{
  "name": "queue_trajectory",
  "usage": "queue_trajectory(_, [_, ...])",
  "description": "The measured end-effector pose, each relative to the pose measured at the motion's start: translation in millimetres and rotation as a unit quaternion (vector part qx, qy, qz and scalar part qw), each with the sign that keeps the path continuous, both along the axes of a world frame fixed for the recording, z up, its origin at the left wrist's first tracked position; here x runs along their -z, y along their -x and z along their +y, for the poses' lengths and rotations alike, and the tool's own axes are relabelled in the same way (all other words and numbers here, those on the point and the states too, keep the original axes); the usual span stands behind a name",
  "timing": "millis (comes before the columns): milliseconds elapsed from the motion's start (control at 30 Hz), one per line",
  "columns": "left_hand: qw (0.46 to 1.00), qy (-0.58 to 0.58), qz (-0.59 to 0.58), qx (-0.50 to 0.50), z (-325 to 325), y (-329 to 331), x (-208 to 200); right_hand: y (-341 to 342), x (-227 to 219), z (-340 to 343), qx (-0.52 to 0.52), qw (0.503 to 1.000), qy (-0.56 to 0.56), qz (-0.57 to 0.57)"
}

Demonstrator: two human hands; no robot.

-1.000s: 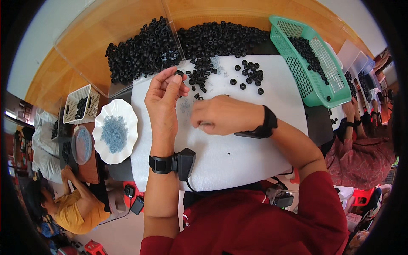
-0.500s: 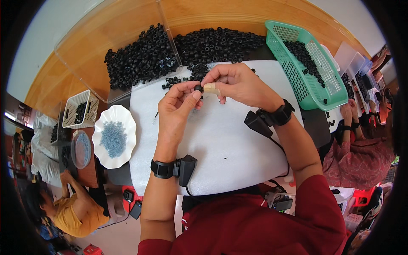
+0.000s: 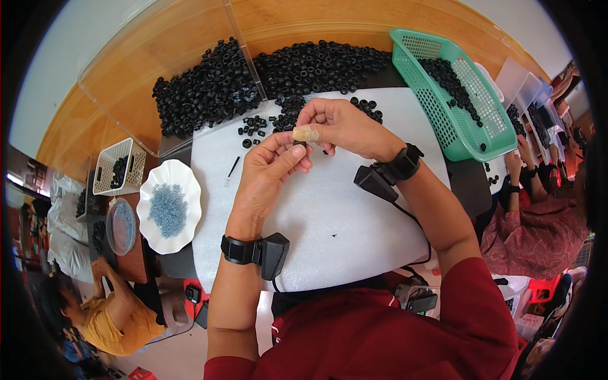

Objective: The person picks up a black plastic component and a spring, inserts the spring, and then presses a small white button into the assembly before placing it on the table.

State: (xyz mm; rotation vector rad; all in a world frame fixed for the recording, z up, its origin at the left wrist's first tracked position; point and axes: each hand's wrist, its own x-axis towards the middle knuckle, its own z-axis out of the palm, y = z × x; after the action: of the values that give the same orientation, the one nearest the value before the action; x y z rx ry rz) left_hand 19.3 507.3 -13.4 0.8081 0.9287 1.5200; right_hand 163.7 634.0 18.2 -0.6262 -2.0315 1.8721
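My left hand and my right hand meet above the far half of a white foam sheet. Between their fingertips is a small round black part, mostly hidden. The left thumb and forefinger pinch it from the near side. My right thumb, wrapped in a tan covering, presses over its top, with the forefinger bent behind. Just beyond the hands lies a loose heap of similar black parts. Left of my left hand, a thin black stick rests on the foam.
A clear bin of black parts and a larger pile stand at the back. A green basket is at right. Left are a white scalloped plate of bluish bits and a cream basket. People sit on both sides.
My right hand has shifted slightly left, and its covered thumb now lies over the black part, hiding more of it. Black parts behind my right hand show more.
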Motion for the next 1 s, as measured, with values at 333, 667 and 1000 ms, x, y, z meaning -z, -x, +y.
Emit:
queue_trajectory(333, [0.987,0.003,0.117,-0.113,3.2,-0.8,1.9,-4.0,-8.8,-5.2,-0.015,0.997,-0.075,-0.007])
queue_trajectory(667, [0.983,-0.004,0.097,-0.155,3.7,2.2,0.3,-2.3,3.1,-4.9,-0.011,0.863,-0.49,0.125])
queue_trajectory(1000, [0.994,-0.02,-0.059,-0.095,0.8,11.8,-0.3,2.5,-0.2,-17.7,0.045,0.819,-0.57,0.055])
